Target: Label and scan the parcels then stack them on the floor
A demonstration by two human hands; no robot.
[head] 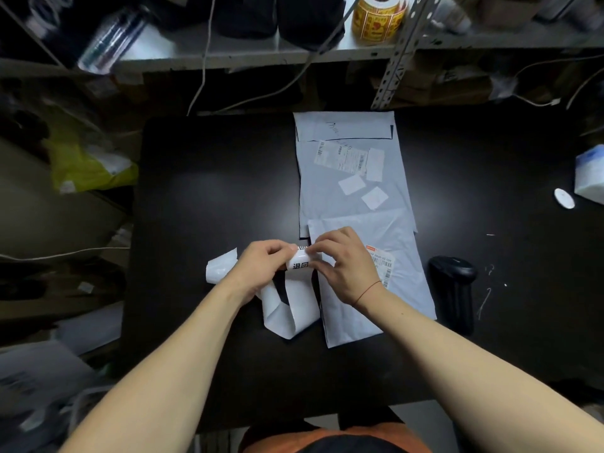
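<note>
Grip: left hand [261, 266], right hand [346, 266] both pinch label strip [300, 261] | parcel [359, 308] flat alongside (contents hidden)

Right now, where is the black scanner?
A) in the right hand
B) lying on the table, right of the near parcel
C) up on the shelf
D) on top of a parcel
B: the black scanner lies on the table to the right of the near parcel, while the left hand and right hand both pinch the label strip.
</note>
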